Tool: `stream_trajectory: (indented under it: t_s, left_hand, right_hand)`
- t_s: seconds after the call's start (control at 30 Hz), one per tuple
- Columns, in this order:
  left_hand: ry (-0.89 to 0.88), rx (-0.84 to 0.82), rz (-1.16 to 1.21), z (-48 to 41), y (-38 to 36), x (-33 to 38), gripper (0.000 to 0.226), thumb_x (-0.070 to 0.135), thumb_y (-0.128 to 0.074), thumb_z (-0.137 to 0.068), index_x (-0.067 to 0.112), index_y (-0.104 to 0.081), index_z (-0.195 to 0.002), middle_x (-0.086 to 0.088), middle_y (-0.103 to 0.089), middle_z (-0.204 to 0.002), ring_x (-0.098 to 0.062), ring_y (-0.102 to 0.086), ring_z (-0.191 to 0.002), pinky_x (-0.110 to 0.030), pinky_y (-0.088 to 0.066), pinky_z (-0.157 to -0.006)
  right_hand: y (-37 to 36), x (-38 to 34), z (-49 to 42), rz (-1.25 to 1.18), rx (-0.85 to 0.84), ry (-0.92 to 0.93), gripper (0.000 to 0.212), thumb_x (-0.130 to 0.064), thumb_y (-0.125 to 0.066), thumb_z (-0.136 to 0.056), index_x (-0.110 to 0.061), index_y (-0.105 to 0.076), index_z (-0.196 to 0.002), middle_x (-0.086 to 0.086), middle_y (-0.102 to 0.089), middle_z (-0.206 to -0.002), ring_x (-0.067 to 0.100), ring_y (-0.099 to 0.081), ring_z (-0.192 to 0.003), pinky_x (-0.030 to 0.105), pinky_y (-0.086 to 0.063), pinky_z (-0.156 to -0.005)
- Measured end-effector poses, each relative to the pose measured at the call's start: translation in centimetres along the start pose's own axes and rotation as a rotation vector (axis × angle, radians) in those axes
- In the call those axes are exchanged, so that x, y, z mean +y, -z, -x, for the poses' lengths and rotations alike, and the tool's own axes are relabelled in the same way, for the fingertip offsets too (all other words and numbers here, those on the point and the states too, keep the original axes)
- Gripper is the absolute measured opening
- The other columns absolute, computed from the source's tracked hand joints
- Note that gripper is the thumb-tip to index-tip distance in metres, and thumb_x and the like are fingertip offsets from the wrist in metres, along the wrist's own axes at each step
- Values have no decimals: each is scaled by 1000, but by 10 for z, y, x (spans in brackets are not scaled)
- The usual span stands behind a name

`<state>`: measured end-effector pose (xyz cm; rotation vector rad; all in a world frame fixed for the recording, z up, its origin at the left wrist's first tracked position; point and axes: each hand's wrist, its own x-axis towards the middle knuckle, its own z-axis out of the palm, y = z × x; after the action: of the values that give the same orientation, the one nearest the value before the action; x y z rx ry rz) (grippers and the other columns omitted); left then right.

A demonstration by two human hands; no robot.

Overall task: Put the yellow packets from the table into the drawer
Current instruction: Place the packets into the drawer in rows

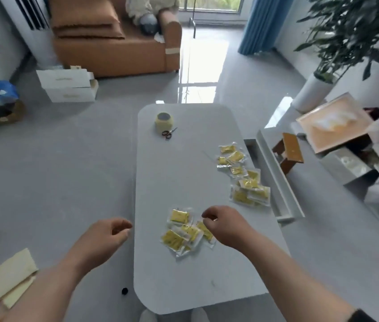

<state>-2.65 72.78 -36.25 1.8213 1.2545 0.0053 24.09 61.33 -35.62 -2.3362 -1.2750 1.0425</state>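
1. Counter (172,182): one pale top with rounded corners, running from near to far in the middle of the view.
2. Yellow packets, near group (185,231): about five clear-wrapped packets overlapping in a loose heap on the near half of the counter. The overlap makes an exact count uncertain.
3. Yellow packets, far group (244,177): about nine packets strung along the right edge of the counter, just beside the drawer. Several overlap.
4. Drawer (281,177): one, pulled out on the right side of the counter. No packets can be seen in the visible part of its interior.
5. Left hand (104,235): held over the floor just left of the counter's near edge, forearm reaching in from the near left. The fingers are loosely curled and hold nothing.
6. Right hand (223,225): poised over the right side of the near group, palm down and wrist raised. The fingers are curled downward, with thumb and forefinger close together. Whether they pinch a packet cannot be told.
7. Tape roll (164,120): one, standing at the far end of the counter.
8. Scissors (168,133): one pair, lying just near of the tape roll.
9. Wooden stool (289,154): one, on the floor to the right of the drawer.
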Motion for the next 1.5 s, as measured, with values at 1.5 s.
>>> stream_trajectory:
  t_s: [1.5]
  left_hand:
    - [807, 434, 477, -258, -339, -143, 66, 32, -86, -60, 7, -38, -97, -13, -59, -101, -36, -61, -89, -36, -49, -70]
  right_hand:
    - [-266, 207, -243, -34, 85, -249, 41, -40, -76, -78, -24, -48, -104, -3, -60, -102, 21, -54, -99, 35, -48, -83]
